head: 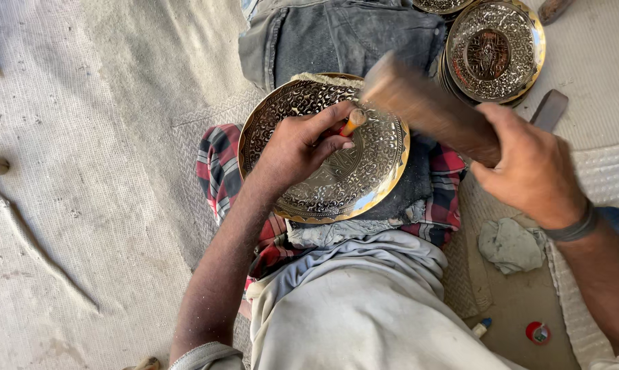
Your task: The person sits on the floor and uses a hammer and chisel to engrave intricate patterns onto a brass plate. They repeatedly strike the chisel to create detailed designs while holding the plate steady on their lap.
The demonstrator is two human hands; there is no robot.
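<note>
Left hand pinches a thin orange-tipped metal punch on the round engraved brass plate. Right hand is clenched round the brown wooden mallet. Plate looks stiff, thin, dentable; hold it by the rim.

A pale woven mat is covering the ground; a crumpled grey rag is lying on it beside a small red cap (near the lower right edge); engraved metal plates are sitting stacked at the top.

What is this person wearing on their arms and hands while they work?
Both hands, left hand and right hand, are bare, without gloves. The right wrist carries a dark band. A pale rolled-up sleeve edge shows at the left elbow.
</note>
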